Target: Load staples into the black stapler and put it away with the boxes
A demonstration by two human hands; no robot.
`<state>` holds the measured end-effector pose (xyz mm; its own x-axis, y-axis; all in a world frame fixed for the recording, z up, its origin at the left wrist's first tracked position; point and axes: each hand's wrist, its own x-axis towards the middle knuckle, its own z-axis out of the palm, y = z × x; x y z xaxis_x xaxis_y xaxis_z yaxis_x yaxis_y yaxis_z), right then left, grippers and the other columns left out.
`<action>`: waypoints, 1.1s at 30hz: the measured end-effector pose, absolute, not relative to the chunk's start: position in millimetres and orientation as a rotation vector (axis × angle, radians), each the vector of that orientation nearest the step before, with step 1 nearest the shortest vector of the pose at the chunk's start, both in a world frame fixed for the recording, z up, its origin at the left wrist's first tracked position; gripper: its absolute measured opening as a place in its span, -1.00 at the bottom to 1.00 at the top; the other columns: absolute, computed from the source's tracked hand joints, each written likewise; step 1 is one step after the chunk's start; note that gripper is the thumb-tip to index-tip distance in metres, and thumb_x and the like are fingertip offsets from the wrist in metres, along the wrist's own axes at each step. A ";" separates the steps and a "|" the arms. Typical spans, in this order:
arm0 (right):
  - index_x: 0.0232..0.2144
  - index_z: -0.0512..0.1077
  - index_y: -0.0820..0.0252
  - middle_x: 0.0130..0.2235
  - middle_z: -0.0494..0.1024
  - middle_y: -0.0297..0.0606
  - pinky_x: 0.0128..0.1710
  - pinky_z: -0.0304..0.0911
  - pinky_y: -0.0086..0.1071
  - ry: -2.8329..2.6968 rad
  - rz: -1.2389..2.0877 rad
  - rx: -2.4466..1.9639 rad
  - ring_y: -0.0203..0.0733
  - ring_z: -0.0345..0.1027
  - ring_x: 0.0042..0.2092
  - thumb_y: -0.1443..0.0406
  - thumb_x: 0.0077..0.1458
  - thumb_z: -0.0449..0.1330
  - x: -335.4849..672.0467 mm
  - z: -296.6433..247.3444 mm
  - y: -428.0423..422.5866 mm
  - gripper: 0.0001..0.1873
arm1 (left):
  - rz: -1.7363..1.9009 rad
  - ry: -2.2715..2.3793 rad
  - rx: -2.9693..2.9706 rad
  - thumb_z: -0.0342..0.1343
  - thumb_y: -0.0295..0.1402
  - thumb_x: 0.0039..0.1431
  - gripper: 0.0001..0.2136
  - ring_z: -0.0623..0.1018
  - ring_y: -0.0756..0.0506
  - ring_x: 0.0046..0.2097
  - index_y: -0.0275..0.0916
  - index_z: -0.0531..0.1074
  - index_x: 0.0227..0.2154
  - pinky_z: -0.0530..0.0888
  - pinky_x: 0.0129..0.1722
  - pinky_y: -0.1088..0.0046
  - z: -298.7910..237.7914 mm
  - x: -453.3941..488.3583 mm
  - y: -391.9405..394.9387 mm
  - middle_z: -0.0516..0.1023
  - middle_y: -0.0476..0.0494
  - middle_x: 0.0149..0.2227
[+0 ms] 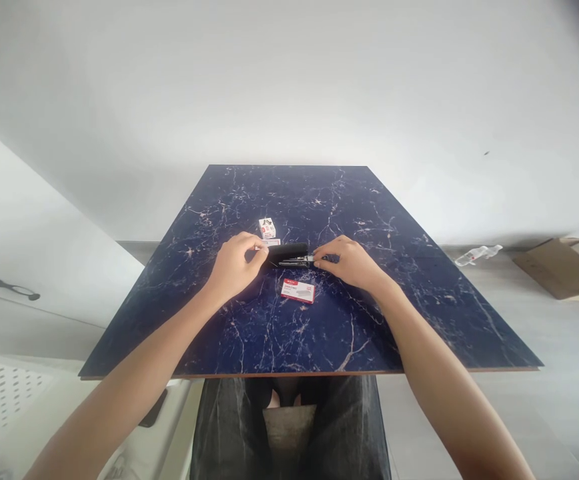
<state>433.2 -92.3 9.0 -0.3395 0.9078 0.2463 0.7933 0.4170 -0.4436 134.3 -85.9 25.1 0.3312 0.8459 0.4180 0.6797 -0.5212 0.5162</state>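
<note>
A black stapler [288,251] lies sideways over the tabletop, its metal staple track showing along the near side. My left hand [238,265] is closed, with thumb and fingers pinching the stapler's left end. At the opposite end, the fingertips of my right hand [345,259] are pinched on the metal part that sticks out. Just nearer to me lies a flat red and white box [298,291] with printing on it. Behind the stapler stands a small white box with a picture [267,228], and another white box [271,243] is partly hidden by the stapler and my left hand.
The dark blue marbled table [269,340] has its far edge near a white wall. On the floor to the right are a clear plastic bottle [477,255] and a cardboard box [559,267]. A white cabinet with a dark handle [13,289] stands at the left.
</note>
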 end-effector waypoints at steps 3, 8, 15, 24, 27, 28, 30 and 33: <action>-0.24 0.58 0.07 -0.11 0.65 -0.24 -0.15 0.31 -0.23 -2.189 0.313 -1.632 -0.04 0.48 -0.12 0.14 0.25 0.16 436.5 21.7 -101.1 -0.78 | 0.716 1.429 2.398 0.13 -0.21 0.29 -0.67 0.53 -0.27 0.05 -0.14 0.47 0.07 0.47 0.00 0.13 25.2 128.5 -80.9 0.57 -0.20 0.05; -0.17 0.48 0.11 -0.31 0.62 -0.22 -0.33 0.13 -0.34 -2.397 0.371 -1.769 -0.08 0.46 -0.31 0.30 0.22 0.11 416.4 34.3 -123.4 -0.82 | 0.419 1.418 2.428 0.19 -0.25 0.26 -0.47 0.55 -0.31 0.08 -0.05 0.32 0.28 0.49 0.01 0.12 22.7 123.6 -72.9 0.56 -0.23 0.11; -0.14 0.37 0.21 -0.15 0.57 -0.11 -0.33 0.07 -0.33 -2.588 0.206 -1.580 -0.06 0.44 -0.27 0.43 0.10 0.05 371.7 31.2 -141.2 -0.75 | 0.504 1.374 2.403 0.25 -0.37 0.20 -0.54 0.58 -0.26 0.08 -0.09 0.43 0.17 0.50 0.04 0.18 23.3 128.8 -70.6 0.58 -0.17 0.11; -0.19 0.34 0.15 -0.20 0.53 -0.14 -0.24 0.18 -0.25 -2.453 0.297 -1.513 -0.03 0.40 -0.23 0.35 0.22 0.01 377.5 22.3 -132.6 -0.85 | 0.606 1.198 2.179 0.35 -0.31 0.08 -0.56 0.65 -0.21 -0.10 -0.07 0.50 0.06 0.56 -0.05 0.15 14.1 118.5 -60.3 0.65 -0.16 -0.07; -0.22 0.35 0.13 -0.02 0.51 -0.10 -0.11 0.25 -0.20 -2.364 0.387 -1.464 0.00 0.43 -0.07 0.22 0.30 0.06 381.6 20.1 -128.3 -0.87 | 0.574 1.049 2.148 0.35 -0.25 0.08 -0.53 0.65 -0.21 -0.13 -0.07 0.49 0.08 0.58 -0.11 0.16 17.9 121.1 -68.1 0.64 -0.19 -0.09; -0.24 0.36 0.13 0.08 0.47 -0.08 -0.06 0.26 -0.19 -2.343 0.410 -1.444 0.02 0.41 0.00 0.17 0.31 0.07 383.9 19.7 -127.3 -0.83 | 0.535 0.984 2.109 0.34 -0.23 0.09 -0.50 0.65 -0.20 -0.16 -0.08 0.46 0.12 0.59 -0.14 0.17 19.8 123.3 -72.2 0.65 -0.20 -0.11; -0.26 0.37 0.13 0.19 0.39 -0.06 -0.01 0.27 -0.18 -2.296 0.447 -1.432 0.02 0.40 0.08 0.11 0.33 0.06 389.2 19.8 -125.7 -0.76 | 0.440 0.864 2.039 0.32 -0.23 0.11 -0.44 0.66 -0.18 -0.19 -0.08 0.40 0.20 0.60 -0.18 0.21 23.6 128.6 -80.1 0.65 -0.21 -0.12; -0.27 0.37 0.12 0.05 0.47 -0.09 -0.11 0.30 -0.21 -2.254 0.507 -1.472 -0.07 0.45 -0.10 0.06 0.35 0.02 397.3 23.4 -124.2 -0.70 | 0.407 0.841 2.111 0.25 -0.19 0.18 -0.49 0.64 -0.19 -0.11 -0.08 0.41 0.20 0.59 -0.13 0.20 29.4 128.9 -83.6 0.63 -0.24 -0.05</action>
